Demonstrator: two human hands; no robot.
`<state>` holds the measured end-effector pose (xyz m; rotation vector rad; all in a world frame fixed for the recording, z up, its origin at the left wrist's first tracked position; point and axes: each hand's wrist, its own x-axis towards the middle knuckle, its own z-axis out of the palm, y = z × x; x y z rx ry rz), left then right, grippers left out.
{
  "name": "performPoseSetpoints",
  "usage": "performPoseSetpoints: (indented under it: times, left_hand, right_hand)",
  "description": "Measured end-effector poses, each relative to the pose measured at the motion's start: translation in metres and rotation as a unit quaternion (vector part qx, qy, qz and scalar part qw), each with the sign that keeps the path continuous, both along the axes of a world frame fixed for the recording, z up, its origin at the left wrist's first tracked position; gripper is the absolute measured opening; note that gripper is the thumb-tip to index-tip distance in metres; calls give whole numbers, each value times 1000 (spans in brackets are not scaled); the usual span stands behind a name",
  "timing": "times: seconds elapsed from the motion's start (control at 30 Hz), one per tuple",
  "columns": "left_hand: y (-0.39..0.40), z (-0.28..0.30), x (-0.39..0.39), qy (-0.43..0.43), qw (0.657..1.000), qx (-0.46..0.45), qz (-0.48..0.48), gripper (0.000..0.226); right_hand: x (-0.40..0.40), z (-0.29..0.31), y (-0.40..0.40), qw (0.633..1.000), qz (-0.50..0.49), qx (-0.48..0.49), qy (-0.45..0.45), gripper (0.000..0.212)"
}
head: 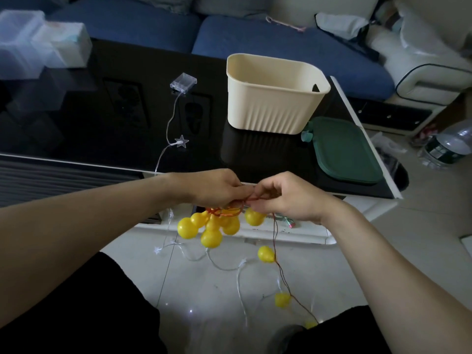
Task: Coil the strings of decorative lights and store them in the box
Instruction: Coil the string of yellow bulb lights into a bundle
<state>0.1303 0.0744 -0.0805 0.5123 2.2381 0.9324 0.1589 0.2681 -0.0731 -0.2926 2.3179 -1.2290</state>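
Note:
A string of yellow gourd-shaped lights [212, 227] on red-brown wire hangs bunched under my hands, in front of the black table. My left hand [214, 189] grips the coiled wire loops above the bunch. Just to its right, my right hand [283, 195] pinches the wire [251, 199]. The loose end of this string [279, 272] trails down to the floor with more yellow gourds. The cream ribbed box [273, 106] stands open on the table behind my hands. A second string with clear stars [181, 142] runs from a clear battery case [183, 83] off the table edge onto the floor.
A dark green lid [342, 152] lies right of the box on the black table [107, 118]. Clear plastic containers [33, 44] stand at the back left. A blue sofa [255, 39] runs behind the table. A plastic water bottle [447, 146] lies on the floor at right.

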Motion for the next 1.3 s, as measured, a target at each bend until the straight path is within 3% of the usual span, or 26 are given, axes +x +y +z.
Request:
performPoseSetpoints:
  times: [0.1, 0.27, 0.43, 0.5, 0.6, 0.73, 0.87, 0.97, 1.13, 1.3]
  left_hand:
    - [1, 2, 3, -96, 995, 11, -8, 66]
    - [2, 5, -2, -122, 987, 93, 44, 60]
    - [-7, 9, -7, -150, 980, 115, 70, 62]
    - [-11, 11, -7, -168, 976, 128, 50, 56]
    - [-16, 12, -6, -138, 983, 119, 18, 38]
    - [-13, 10, 0, -83, 993, 76, 19, 31]
    - [-11, 8, 2, -74, 994, 65, 39, 39]
    - [-7, 8, 1, -83, 990, 62, 92, 50]
    - [-8, 8, -10, -168, 936, 187, 246, 55]
    - [-14, 8, -17, -206, 885, 253, 333, 50]
  right_hand:
    - [0, -1, -3, 1000, -9, -22, 19, 7]
    - [-1, 4, 1, 996, -56, -54, 34, 1]
    - [-3, 5, 19, 999, -22, -1, -41, 44]
    - [-7, 1, 27, 997, -46, -24, -52, 35]
    - [-10, -2, 33, 997, -77, -22, -8, 14]
    - [-10, -5, 29, 992, -111, 13, 60, 17]
    - [-10, -8, 24, 986, -125, 34, 102, 19]
    - [-9, -7, 21, 991, -105, 61, 55, 26]
    - [-8, -3, 30, 975, 25, 198, -100, 36]
    - [-9, -11, 40, 985, -28, 142, -95, 33]
